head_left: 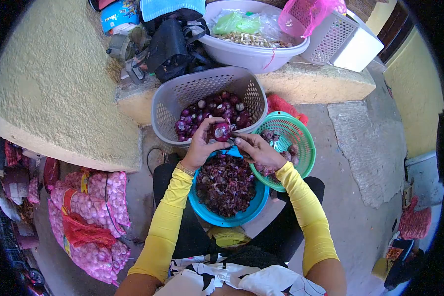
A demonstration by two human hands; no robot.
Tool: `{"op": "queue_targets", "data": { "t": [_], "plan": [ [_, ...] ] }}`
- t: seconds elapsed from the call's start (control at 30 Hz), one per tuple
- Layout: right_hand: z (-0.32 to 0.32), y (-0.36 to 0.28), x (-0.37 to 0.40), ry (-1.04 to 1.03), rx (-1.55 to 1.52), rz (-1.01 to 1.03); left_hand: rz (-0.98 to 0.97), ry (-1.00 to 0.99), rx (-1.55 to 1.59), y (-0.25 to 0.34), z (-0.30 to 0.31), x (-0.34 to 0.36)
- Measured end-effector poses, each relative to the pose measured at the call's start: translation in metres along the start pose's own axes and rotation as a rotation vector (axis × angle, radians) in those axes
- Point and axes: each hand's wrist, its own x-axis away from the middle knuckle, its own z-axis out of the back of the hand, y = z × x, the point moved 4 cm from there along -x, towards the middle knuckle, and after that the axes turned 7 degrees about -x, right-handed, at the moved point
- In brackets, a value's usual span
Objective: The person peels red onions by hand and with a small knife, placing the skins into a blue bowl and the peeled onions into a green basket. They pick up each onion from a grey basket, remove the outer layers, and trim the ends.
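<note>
A red onion [221, 131] with glossy purple skin is pinched between the thumb and fingers of my left hand [201, 146]. My right hand [262, 150] is closed at the onion's right side, fingertips right by its dry end; I cannot tell what is in them. Below both hands stands a blue basin [264, 203] heaped with dark onion skins [225, 185]. Just beyond, a grey perforated basket [164, 106] contains many shiny red onions [202, 114]. Under my right hand, a green colander [308, 148] holds several duller onions [291, 154].
A ledge [315, 81] carries a large white tub [251, 55] with bags and garlic-like pieces, a black bag [167, 49] and a tilted grey crate [329, 39]. Net sacks of pale bulbs [91, 207] lie on the left. Behind the colander is a red net [279, 104].
</note>
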Motion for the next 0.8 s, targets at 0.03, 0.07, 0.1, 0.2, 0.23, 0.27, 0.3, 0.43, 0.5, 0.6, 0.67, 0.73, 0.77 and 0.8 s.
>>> {"op": "queue_targets", "data": {
  "t": [0.03,0.07,0.1,0.2,0.23,0.27,0.3,0.43,0.5,0.6,0.67,0.73,0.77,0.8],
  "plan": [
    [0.002,0.004,-0.001,-0.004,0.003,-0.001,-0.009,0.0,-0.007,0.002,0.0,0.0],
    [0.004,0.005,-0.002,-0.009,0.007,-0.001,-0.01,0.0,-0.008,0.001,0.0,0.0],
    [0.003,0.005,-0.002,-0.009,0.006,0.0,-0.003,-0.018,0.012,0.0,-0.001,0.0],
    [0.003,0.0,0.0,0.053,0.093,0.014,-0.023,-0.031,-0.024,-0.001,-0.001,0.002],
    [0.001,-0.003,0.0,0.029,0.123,-0.007,-0.051,-0.025,-0.08,0.0,-0.001,0.001],
    [0.0,-0.005,0.0,0.004,0.154,-0.028,-0.051,-0.025,-0.08,0.0,-0.001,0.001],
    [0.0,-0.006,0.001,0.004,0.153,-0.029,-0.043,-0.025,-0.079,-0.002,-0.001,0.001],
    [0.0,-0.006,0.0,-0.001,0.164,0.023,-0.024,-0.033,-0.044,-0.005,0.0,0.001],
    [0.001,-0.007,-0.002,0.001,0.176,0.086,-0.021,-0.022,-0.018,-0.008,-0.001,0.002],
    [0.003,-0.006,-0.001,0.022,0.17,0.034,-0.042,-0.012,-0.028,-0.009,-0.001,0.0],
    [0.003,-0.003,-0.002,0.012,0.176,0.044,-0.077,0.003,-0.099,-0.011,0.0,0.0],
    [0.004,0.0,-0.004,-0.004,0.185,0.052,-0.086,0.0,-0.089,-0.004,-0.002,-0.001],
    [0.005,0.002,-0.005,0.006,0.177,0.057,-0.094,-0.003,-0.083,0.0,-0.002,-0.001],
    [0.006,0.002,-0.005,0.016,0.169,0.061,-0.091,-0.004,-0.082,0.001,-0.002,0.0]
  ]
}}
